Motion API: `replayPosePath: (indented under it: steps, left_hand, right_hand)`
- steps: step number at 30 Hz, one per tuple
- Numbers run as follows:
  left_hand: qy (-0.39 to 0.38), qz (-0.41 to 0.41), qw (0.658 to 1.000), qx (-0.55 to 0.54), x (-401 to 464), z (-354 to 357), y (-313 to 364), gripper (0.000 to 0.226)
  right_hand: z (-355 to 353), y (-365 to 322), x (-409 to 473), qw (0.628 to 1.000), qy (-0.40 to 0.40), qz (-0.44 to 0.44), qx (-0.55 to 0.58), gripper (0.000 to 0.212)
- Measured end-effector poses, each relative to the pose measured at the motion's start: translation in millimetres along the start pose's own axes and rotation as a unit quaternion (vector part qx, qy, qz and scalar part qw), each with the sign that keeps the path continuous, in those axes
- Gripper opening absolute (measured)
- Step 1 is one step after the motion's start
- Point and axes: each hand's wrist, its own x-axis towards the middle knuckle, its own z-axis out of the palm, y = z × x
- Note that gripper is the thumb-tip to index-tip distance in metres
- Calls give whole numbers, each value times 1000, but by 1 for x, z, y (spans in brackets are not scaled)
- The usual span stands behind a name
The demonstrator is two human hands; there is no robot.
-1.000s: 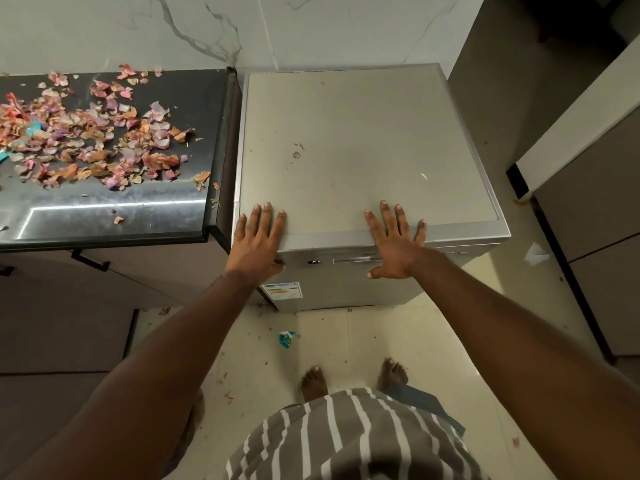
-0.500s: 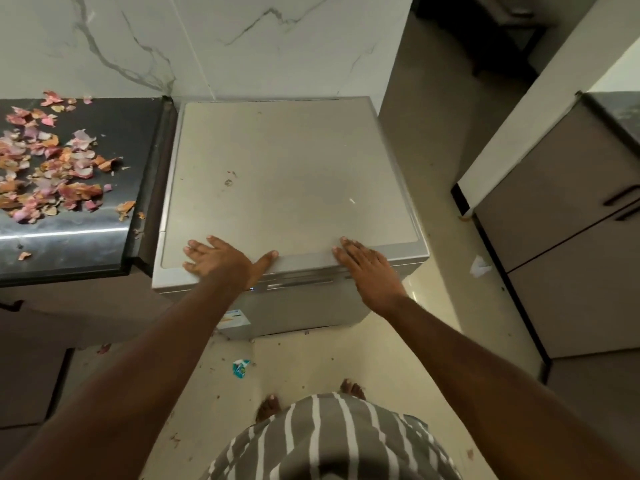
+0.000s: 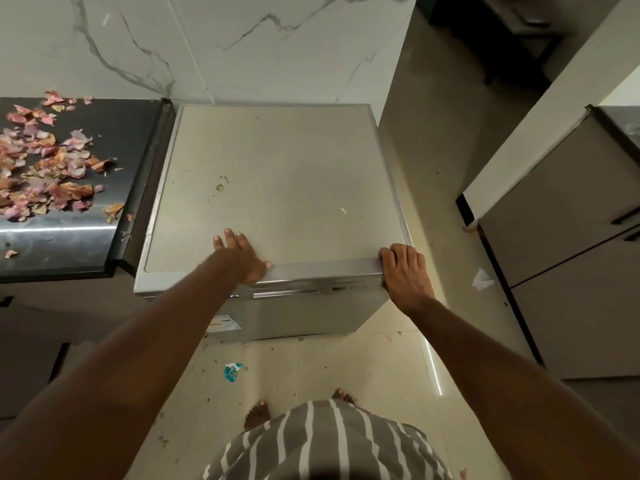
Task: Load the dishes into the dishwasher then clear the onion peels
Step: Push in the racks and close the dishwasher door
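Left hand (image 3: 242,259) flat with fingers spread on grey steel dishwasher (image 3: 277,188) top near its front edge, right hand (image 3: 403,270) curled over front right corner, gripping it, pink-orange onion peels (image 3: 45,168) scattered on black glossy worktop (image 3: 69,233) at far left, door closed.

Single head cam, wide-angle, looking steeply down from standing height onto dishwasher (image 3: 277,188) top, tabletop (image 3: 69,237) left, floor (image 3: 311,368) below.

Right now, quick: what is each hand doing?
Left hand: open, flat on the dishwasher top.
Right hand: fingers curled over the dishwasher's front right corner, gripping it.
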Motion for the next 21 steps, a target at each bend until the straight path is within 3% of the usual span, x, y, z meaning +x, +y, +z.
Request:
replayPosePath:
  steps: [11,21]
  left_hand:
    - [-26,-36,993,110,4,-20,14,103]
    - [-26,-42,979,195,-4,-26,22,97]
  right_hand:
    - [29,21,3,994,73,-81,31,60]
    - [51,37,7,974,172,-148,10,54]
